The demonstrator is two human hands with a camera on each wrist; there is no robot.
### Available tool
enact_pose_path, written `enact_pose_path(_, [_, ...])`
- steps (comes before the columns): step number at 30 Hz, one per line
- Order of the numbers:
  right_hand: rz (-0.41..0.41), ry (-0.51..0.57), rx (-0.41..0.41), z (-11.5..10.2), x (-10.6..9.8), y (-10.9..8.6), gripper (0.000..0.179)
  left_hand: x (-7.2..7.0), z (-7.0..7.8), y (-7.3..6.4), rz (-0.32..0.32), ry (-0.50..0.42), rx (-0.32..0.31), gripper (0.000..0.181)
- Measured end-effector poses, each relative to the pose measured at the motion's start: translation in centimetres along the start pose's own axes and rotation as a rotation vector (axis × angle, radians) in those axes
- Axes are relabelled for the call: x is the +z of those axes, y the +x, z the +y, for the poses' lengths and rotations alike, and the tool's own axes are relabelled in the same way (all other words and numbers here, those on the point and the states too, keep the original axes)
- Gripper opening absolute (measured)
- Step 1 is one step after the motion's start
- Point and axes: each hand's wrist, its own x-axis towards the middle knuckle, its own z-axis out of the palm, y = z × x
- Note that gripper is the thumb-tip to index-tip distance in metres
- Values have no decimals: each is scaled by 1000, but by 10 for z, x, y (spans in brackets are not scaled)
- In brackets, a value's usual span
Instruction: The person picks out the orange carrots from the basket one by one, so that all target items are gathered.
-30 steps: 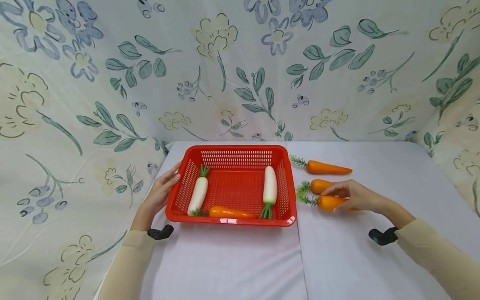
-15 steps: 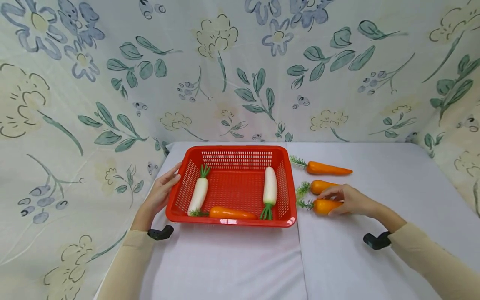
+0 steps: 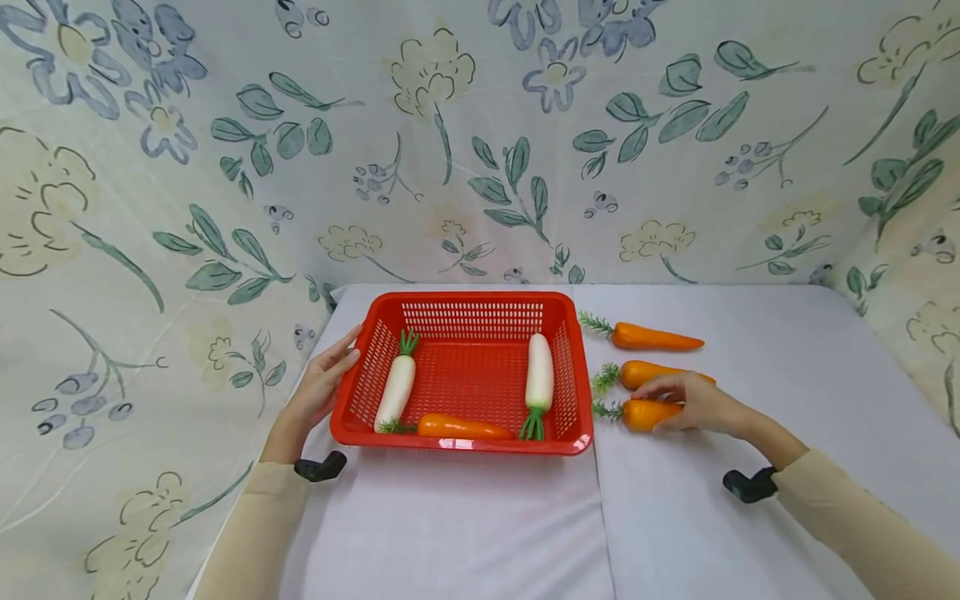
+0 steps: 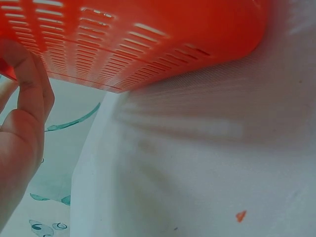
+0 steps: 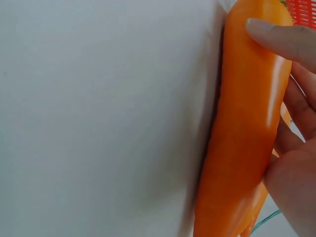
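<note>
My left hand [image 3: 322,379] grips the left rim of a red perforated plastic basket [image 3: 461,445]. The left wrist view shows its fingers [image 4: 30,94] bent over that rim. Inside the basket lie a white radish [image 3: 397,387] at the left, another white radish [image 3: 539,371] at the right and a carrot [image 3: 461,426] along the front wall. To the right of the basket, my right hand [image 3: 701,406] holds the nearest carrot [image 3: 643,414] on the table, thumb [image 5: 276,34] on one side and fingers on the other. The palm hides the carrot's tip in the head view.
Behind the held carrot lie a middle carrot [image 3: 645,373] and a far carrot [image 3: 656,337], their green tops toward the basket. A white cloth covers the table [image 3: 480,517]. Flowered fabric [image 3: 480,217] hangs behind and at both sides.
My right hand has drawn the nearest carrot slightly toward me and to the left, so more of the middle carrot shows. The left hand and the basket have stayed put.
</note>
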Motion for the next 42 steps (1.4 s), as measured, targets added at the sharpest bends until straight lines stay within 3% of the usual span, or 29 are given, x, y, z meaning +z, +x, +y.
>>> enact_pose_path(12, [42,142,-5,-10,-15,3,44,-1,2,0,-2,2,20,56])
enact_pose_path(19, [145,204,82,-47,-34,13,42,-1,2,-2,3,1,13,56])
enact_pose_path(23, [170,251,59,-73,-43,26,45,-2,0,-2,14,20,8,55])
enact_pose_path(31, [93,329,3,-124,-40,59,45,-2,-2,-2,16,28,6,55])
enact_pose_path(34, [70,327,-13,-139,-34,74,44,2,5,-4,10,15,-2,56])
enact_pose_path(39, [9,373,-97,-152,-22,99,43,9,14,-7,-11,-9,-21,57])
enact_pose_path(42, [-30,389,-142,-159,-14,113,43,4,8,-3,-11,-11,-15,57])
